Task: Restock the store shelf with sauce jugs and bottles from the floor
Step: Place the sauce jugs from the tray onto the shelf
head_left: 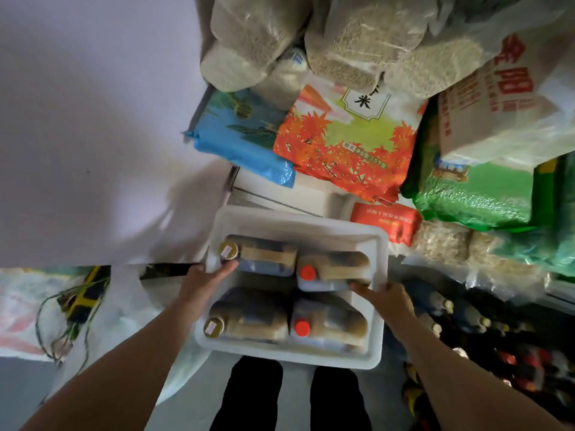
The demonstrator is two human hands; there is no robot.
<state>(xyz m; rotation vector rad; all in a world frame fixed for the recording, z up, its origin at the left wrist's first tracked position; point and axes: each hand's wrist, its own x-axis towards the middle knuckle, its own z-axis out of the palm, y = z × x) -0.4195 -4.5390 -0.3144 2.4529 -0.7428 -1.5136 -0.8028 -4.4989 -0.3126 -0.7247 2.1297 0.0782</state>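
At far left a white sack lies on the floor, with a yellow-and-black tool trailing thin cords just beside it. Above them rises a plain white wall.

The left hand grips the left rim of a white tray, thumb over the edge and pointing in toward the nearest jug. The tray holds four jugs of dark sauce lying two by two. The far-left jug and near-left jug each have a gold cap with a small label; the far-right jug and near-right jug each have a red cap. All four caps point toward the left. Below the tray's near edge two dark trouser legs show.

The right hand clamps the right rim, fingers reaching in to touch the far-right jug. The hands are well apart, one on each side of the tray.

Beyond the tray sits a shelf stacked with sacks: a blue bag, an orange leaf-print rice bag, clear bags of pale grain above, and a small red pack just behind the tray's far-right corner. Further right lie a green bag and a white sack with red print. At lower right, dark bottles with pale caps crowd together on the floor.
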